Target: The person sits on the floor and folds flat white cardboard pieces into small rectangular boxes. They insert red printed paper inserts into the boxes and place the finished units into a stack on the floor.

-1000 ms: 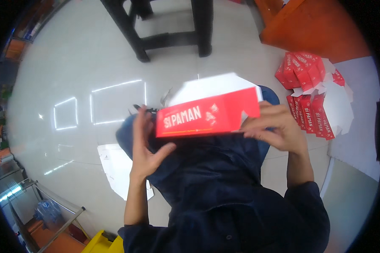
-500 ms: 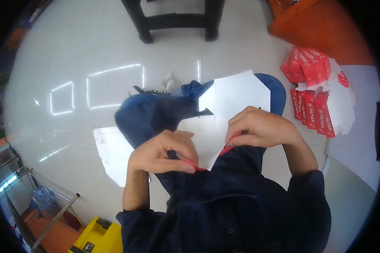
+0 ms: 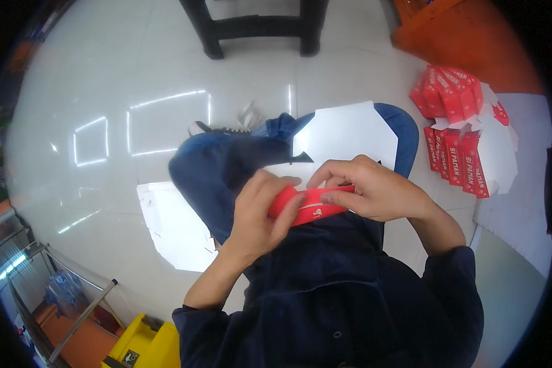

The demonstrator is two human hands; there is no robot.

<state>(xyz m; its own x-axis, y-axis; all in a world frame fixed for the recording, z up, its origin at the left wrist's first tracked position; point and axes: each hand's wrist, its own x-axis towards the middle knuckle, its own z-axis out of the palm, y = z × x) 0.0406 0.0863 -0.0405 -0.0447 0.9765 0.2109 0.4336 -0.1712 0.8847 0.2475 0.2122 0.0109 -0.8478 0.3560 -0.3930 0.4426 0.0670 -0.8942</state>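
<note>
Across my lap lies a cardboard box blank (image 3: pixel 348 132), its white inside facing up and its far part resting over my thighs. The near edge is turned up, so a red outer wall (image 3: pixel 319 213) with a small white print faces me. My left hand (image 3: pixel 256 211) grips the left end of that red edge, thumb on the near face. At its right end, my right hand (image 3: pixel 380 191) pinches the edge between thumb and fingers. Some fingertips are hidden behind the cardboard.
Red-and-white folded cartons (image 3: pixel 451 95) are piled at the right on a pale surface. Flat white blanks (image 3: pixel 175 230) lie on the tiled floor by my left leg. A black stool (image 3: pixel 257 27) stands ahead; a metal rack (image 3: pixel 83 316) and a yellow object (image 3: pixel 144 343) are at lower left.
The near edge has been folded up, and its red outside now faces me. My left hand has moved up and right, and both hands have turned to grip this edge.
</note>
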